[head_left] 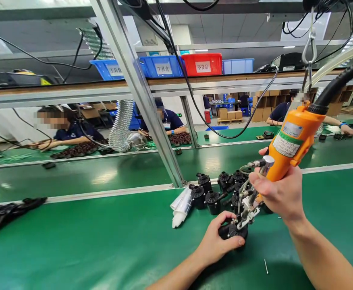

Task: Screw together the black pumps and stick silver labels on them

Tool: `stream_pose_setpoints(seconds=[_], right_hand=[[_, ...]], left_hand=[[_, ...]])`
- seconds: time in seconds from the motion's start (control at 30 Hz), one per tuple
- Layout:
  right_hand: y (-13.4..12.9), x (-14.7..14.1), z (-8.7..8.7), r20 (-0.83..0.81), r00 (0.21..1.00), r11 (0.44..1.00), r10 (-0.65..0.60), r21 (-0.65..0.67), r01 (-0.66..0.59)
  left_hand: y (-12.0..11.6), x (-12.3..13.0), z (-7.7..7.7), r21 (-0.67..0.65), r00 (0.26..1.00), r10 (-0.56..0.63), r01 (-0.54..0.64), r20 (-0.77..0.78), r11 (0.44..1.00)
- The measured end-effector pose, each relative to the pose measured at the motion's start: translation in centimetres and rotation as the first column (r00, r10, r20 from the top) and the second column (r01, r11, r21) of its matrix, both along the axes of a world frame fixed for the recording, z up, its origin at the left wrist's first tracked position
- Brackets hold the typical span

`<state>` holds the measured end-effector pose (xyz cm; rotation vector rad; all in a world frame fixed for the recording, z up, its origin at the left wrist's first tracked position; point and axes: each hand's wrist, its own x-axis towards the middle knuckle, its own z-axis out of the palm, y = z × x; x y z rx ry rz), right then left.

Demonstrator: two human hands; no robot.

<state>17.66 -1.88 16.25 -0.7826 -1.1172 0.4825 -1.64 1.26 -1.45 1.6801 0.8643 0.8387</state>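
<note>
My right hand (283, 195) is wrapped round an orange power screwdriver (288, 141), held at a slant with its tip pointing down to the left. A black hose leaves its upper end, and a hook and cord hang just above it. The metal nose of the screwdriver meets the top of a round black pump housing (233, 231). Thumb and fingers of my left hand (214, 241) grip that housing from the left, on the green mat. Whether a screw sits under the tip cannot be seen. Several similar black pump housings (212, 201) stand just behind.
White tubes (182, 207) lie beside the housings. A loose screw (266, 266) lies near my right forearm. A slanted metal post (140, 88) rises ahead, under a shelf with blue bins (161, 66) and a red bin (202, 64). Co-workers (69, 125) sit across the bench.
</note>
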Motion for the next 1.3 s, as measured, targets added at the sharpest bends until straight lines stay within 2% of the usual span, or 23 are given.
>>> stream_pose_setpoints(seconds=[0.33, 0.5, 0.63, 0.77, 0.83, 0.9, 0.97, 1.0, 1.03, 1.1, 1.13, 1.2, 1.27, 1.3], right_hand=[[1.3, -1.7, -1.7, 0.099, 0.993, 0.994, 0.062, -0.101, -0.052], [2.0, -1.8, -2.5, 0.084, 0.994, 0.991, 0.072, -0.121, -0.061], [2.5, -1.4, -2.1, 0.058, 0.994, 0.986, 0.091, -0.148, -0.082], [2.1, 2.0, -0.6, 0.071, 0.996, 0.977, 0.046, -0.21, -0.03], [1.8, 5.3, -0.1, 0.138, 0.99, 0.963, 0.028, -0.27, 0.01], [1.8, 8.9, 0.1, 0.26, 0.964, 0.931, 0.053, -0.363, 0.047], [2.2, 12.1, 0.1, 0.363, 0.931, 0.875, 0.041, -0.463, 0.141], [2.4, 13.5, 0.0, 0.397, 0.918, 0.84, 0.006, -0.5, 0.21], [2.7, 14.5, -0.1, 0.42, 0.907, 0.807, -0.013, -0.532, 0.258], [3.3, 16.1, -0.3, 0.443, 0.894, 0.758, -0.064, -0.561, 0.332], [3.5, 16.7, -0.4, 0.445, 0.892, 0.754, -0.075, -0.561, 0.343], [4.1, 17.8, -0.7, 0.433, 0.897, 0.777, -0.088, -0.534, 0.334], [4.5, 18.7, -1.1, 0.427, 0.893, 0.828, -0.139, -0.445, 0.342], [4.6, 19.0, -1.3, 0.438, 0.87, 0.846, -0.224, -0.355, 0.397]], left_hand=[[0.0, 0.2, 0.3, -0.096, 0.992, -0.079, 0.089, 0.1, 0.991], [0.4, 0.0, 0.1, -0.09, 0.99, -0.1, 0.109, 0.104, 0.99], [0.6, -0.2, -0.2, -0.05, 0.991, -0.106, 0.11, 0.082, 0.993], [0.2, -0.6, -0.7, 0.025, 0.998, -0.063, 0.063, 0.008, 0.998], [0.1, -0.9, -0.6, 0.141, 0.999, -0.044, 0.047, -0.028, 0.989], [0.4, -1.4, 0.1, 0.303, 0.999, -0.017, 0.024, -0.028, 0.953], [1.4, -2.4, 1.4, 0.452, 0.996, 0.089, -0.071, -0.02, 0.889], [2.2, -3.1, 2.2, 0.503, 0.979, 0.201, -0.156, -0.037, 0.85], [3.2, -3.9, 3.1, 0.539, 0.941, 0.332, -0.244, -0.07, 0.806], [5.4, -6.0, 4.5, 0.576, 0.814, 0.556, -0.378, -0.166, 0.725], [6.4, -7.1, 5.0, 0.581, 0.756, 0.617, -0.407, -0.218, 0.705], [8.1, -9.4, 5.2, 0.582, 0.681, 0.663, -0.415, -0.311, 0.699], [8.7, -11.2, 4.4, 0.582, 0.617, 0.69, -0.421, -0.378, 0.696], [8.7, -11.9, 3.7, 0.583, 0.584, 0.703, -0.428, -0.405, 0.691]])
